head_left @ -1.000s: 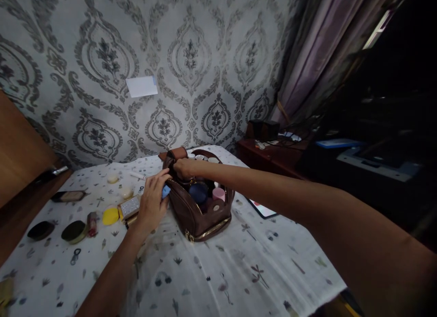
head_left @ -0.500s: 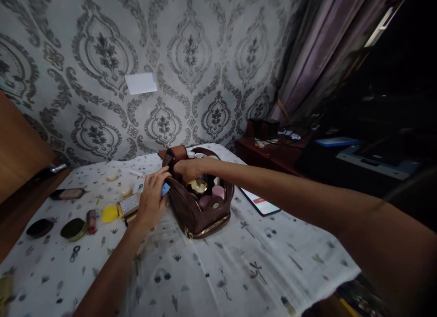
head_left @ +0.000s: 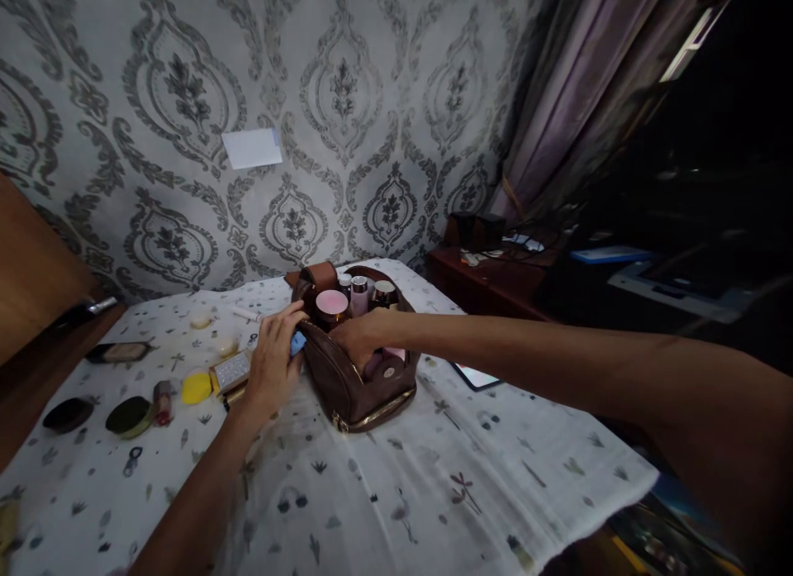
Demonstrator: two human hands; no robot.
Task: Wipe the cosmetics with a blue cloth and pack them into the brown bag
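A brown leather cosmetic bag [head_left: 347,386] stands open on a table with a white patterned cloth [head_left: 396,485]. Inside it are a pink-lidded jar [head_left: 331,303], small bottles [head_left: 359,291] and a pink item [head_left: 394,354]. My left hand [head_left: 269,369] is curled against the bag's left side, closed on a small blue thing [head_left: 298,343]. My right hand [head_left: 356,336] reaches down into the bag's opening, fingers curled among the contents; what they hold, if anything, is hidden.
Left of the bag lie a glittery case [head_left: 232,372], a yellow disc [head_left: 197,387], a green compact [head_left: 129,415], a black compact [head_left: 68,412] and a small red item [head_left: 162,397]. A phone [head_left: 476,376] lies right of the bag. A dark side table [head_left: 496,278] stands beyond.
My right hand has moved from the bag's far rim down into its near middle. A pink-lidded jar and bottles now show at the bag's back. The left hand stayed put.
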